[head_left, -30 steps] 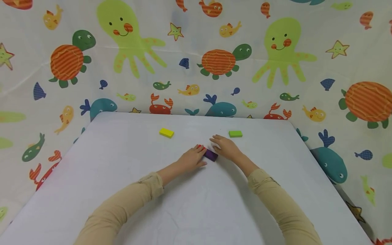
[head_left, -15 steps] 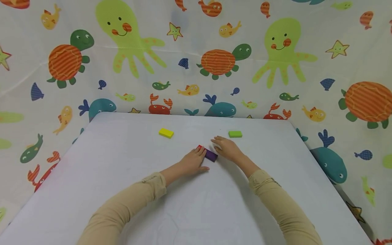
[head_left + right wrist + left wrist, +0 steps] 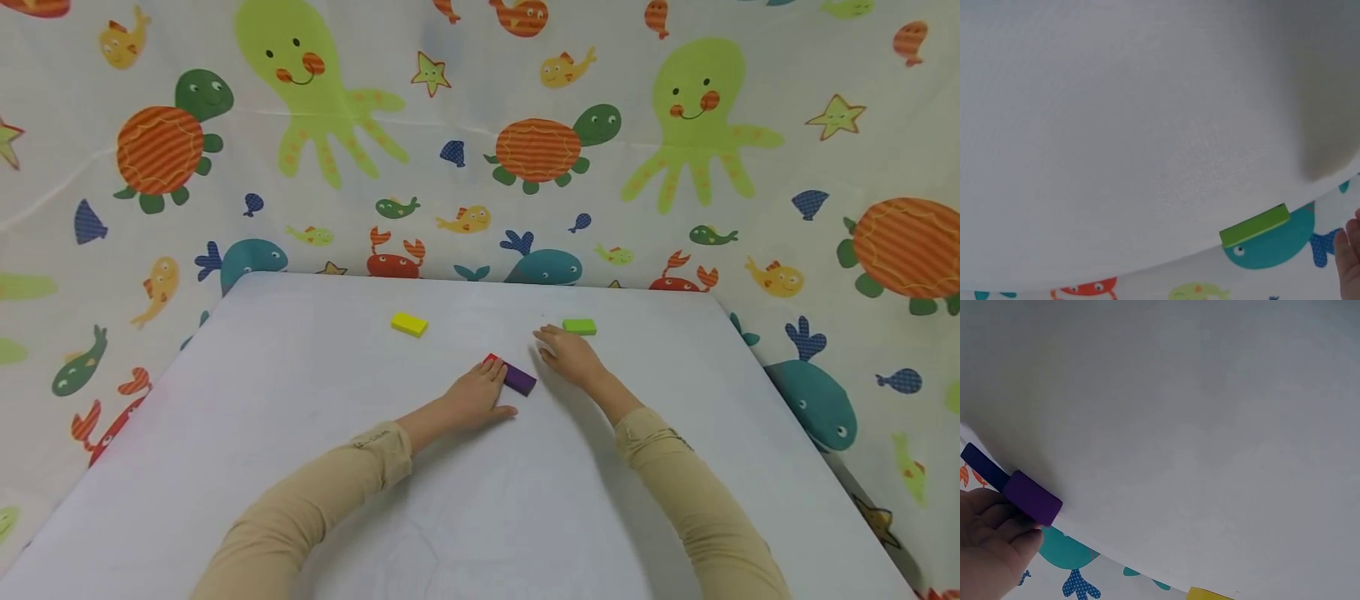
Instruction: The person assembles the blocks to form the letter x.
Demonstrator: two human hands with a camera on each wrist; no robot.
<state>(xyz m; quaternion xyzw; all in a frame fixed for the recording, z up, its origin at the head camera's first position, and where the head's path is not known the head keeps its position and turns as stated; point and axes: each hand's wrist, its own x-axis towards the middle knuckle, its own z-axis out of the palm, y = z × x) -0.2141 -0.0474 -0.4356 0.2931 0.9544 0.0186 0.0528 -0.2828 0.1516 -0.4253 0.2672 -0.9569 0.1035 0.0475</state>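
In the head view my left hand (image 3: 474, 397) rests its fingers on a small row of blocks at mid-table, thumb spread apart. A red block (image 3: 491, 358) peeks out past the fingertips, and a dark purple block (image 3: 519, 380) extends to the right. The left wrist view shows a purple block (image 3: 1034, 499) with a dark blue block (image 3: 984, 465) behind it, against the fingers; the hand hides part of the row. My right hand (image 3: 570, 356) hovers with loosely bent fingers, holding nothing, just in front of a lime green block (image 3: 579, 327).
A yellow block (image 3: 409, 325) lies toward the back left of the white table (image 3: 300, 367). Behind the table hangs a curtain (image 3: 450, 100) printed with sea animals.
My right hand has moved a little right and away from the row, closer to the green block. The left hand has shifted slightly, its fingers still on the row.
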